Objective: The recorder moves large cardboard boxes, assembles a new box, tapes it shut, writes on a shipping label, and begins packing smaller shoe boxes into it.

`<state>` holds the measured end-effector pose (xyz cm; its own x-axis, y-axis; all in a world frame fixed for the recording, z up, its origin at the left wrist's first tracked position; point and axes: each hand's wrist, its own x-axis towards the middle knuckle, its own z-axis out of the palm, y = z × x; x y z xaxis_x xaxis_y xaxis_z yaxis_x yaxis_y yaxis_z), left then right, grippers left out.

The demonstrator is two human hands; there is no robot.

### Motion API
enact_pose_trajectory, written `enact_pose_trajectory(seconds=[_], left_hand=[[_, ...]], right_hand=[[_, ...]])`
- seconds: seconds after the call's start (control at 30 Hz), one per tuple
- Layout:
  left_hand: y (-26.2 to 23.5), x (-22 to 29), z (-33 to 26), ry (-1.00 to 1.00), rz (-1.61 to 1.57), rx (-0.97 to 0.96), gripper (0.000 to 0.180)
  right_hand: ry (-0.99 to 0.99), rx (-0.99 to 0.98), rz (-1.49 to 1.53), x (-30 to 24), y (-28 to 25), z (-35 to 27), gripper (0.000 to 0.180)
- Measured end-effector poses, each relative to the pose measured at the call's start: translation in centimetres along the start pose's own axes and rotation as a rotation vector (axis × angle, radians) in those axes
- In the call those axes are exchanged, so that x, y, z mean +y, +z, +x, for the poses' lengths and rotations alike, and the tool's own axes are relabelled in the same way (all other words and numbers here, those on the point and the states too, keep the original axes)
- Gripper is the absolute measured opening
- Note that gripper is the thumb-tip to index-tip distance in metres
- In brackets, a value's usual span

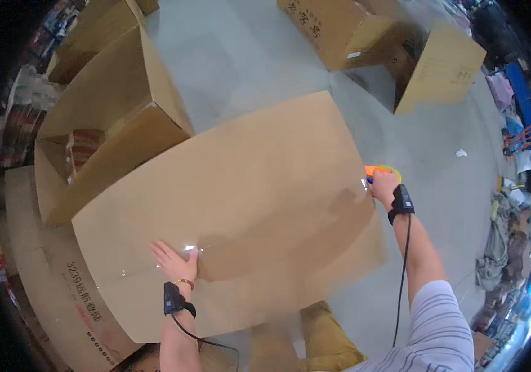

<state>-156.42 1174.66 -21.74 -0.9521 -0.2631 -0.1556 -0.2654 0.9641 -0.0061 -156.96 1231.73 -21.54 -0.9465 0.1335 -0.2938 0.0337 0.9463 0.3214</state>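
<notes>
The left hand point(175, 263) lies flat and open on the near-left of the big cardboard box point(240, 204), where a shiny tape strip point(154, 266) seems already laid. At the box's right edge, the right hand point(383, 184) grips an orange tape dispenser point(378, 170), mostly hidden; how much seam remains untaped is unclear.

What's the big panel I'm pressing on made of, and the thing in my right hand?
The big panel looks like plain brown corrugated cardboard, matte, with a glossy clear tape strip glinting near the left hand. The tool in the right hand appears to be orange and yellow-green plastic, mostly hidden.
</notes>
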Motion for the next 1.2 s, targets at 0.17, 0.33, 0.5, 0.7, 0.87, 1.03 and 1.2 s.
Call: enact_pose_trajectory(seconds=[0.17, 0.33, 0.5, 0.7, 0.87, 1.03, 1.2], left_hand=[[0.7, -0.1, -0.1, 0.018, -0.011, -0.031, 0.092], [-3.1, 10.2, -2.2, 0.123, -1.215, -0.27, 0.046], [-10.8, 20.6, -8.0, 0.155, -1.644, -0.901, 0.025], [-13.9, 19.2, -9.9, -0.201, -1.588, -0.95, 0.012], [-12.4, 15.8, -7.4, -0.183, -1.673, -0.217, 0.007], [-7.8, 14.7, -4.7, -0.332, -1.557, 0.045, 0.012], [-2.5, 17.2, -5.2, -0.379, -1.297, 0.087, 0.016]], right_hand=[[0.503, 0.099, 0.358, 0.2, -3.4, -2.7, 0.049], [0.319, 0.169, 1.148, 1.4, -6.8, -7.1, 0.04], [-0.331, -0.384, 1.422, -5.5, -15.2, -9.0, 0.043], [-0.683, -0.324, 1.196, -7.3, -19.8, -8.2, 0.051], [-0.671, -0.503, 0.921, -3.0, -22.0, -5.9, 0.057], [-0.21, -0.352, 0.278, 11.1, -18.7, -3.1, 0.05], [-0.005, -0.395, 0.055, 8.3, -12.9, 0.7, 0.05]])
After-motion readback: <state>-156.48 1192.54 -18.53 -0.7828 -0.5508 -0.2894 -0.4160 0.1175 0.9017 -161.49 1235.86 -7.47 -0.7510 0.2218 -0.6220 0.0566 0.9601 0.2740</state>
